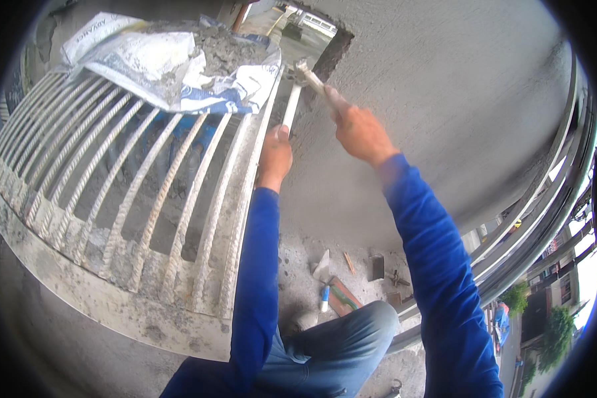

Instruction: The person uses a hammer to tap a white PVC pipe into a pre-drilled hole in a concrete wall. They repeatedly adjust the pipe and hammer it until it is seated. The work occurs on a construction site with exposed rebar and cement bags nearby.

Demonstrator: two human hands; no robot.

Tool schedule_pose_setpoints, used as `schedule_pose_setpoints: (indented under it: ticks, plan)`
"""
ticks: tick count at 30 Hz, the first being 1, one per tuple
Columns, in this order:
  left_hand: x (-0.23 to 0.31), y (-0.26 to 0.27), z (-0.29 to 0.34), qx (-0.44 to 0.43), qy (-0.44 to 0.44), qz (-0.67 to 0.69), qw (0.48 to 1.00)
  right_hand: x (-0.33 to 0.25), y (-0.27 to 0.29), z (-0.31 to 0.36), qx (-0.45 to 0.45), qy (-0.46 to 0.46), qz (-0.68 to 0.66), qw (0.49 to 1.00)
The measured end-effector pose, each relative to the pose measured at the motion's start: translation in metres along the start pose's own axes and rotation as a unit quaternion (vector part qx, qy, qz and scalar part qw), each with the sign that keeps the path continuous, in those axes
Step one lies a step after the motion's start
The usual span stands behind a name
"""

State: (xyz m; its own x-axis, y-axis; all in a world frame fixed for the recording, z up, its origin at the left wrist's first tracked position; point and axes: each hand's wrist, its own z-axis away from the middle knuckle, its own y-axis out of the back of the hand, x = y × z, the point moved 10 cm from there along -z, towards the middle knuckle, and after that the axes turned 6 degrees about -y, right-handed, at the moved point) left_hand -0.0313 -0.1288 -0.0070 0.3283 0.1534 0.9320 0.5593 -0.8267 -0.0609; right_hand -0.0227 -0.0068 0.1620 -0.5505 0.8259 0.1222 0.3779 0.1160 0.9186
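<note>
My right hand (365,134) is closed round the handle of a cement-smeared hammer (320,84). Its head end is by the top of a pale straight rod (291,106), next to the wall opening; whether the two touch I cannot tell. Lower down, my left hand (275,158) grips that rod with the thumb uppermost. The rod's lower end is hidden by the hand. Just left of it runs the edge of a white metal grille (154,179) of twisted bars.
Torn white sacking (139,56) with grey mortar (229,53) lies on the grille. A grey plastered wall (444,99) rises on the right. Below are a trowel (322,266), a float (343,296) and my bent knee (371,325). Railings and a street lie far right.
</note>
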Motion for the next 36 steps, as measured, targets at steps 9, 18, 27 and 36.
schedule_pose_setpoints:
  ticks: [9, 18, 27, 36]
  plan:
    - [0.029, -0.016, 0.025, 0.021, 0.064, 0.278, 0.958, 0.107, -0.077, 0.242, 0.133, -0.277, -0.483, 0.820]
    - [0.014, -0.024, 0.042, 0.019, 0.082, 0.284, 0.955, 0.136, -0.198, 0.325, -0.026, -0.470, -0.818, 0.331]
    - [-0.021, -0.077, 0.057, -0.028, 0.169, 0.307, 0.936, 0.142, -0.180, 0.327, 0.042, -0.503, -0.848, 0.158]
    - [-0.043, -0.080, 0.051, -0.038, 0.173, 0.305, 0.936, 0.123, -0.172, 0.323, 0.012, -0.496, -0.840, 0.221]
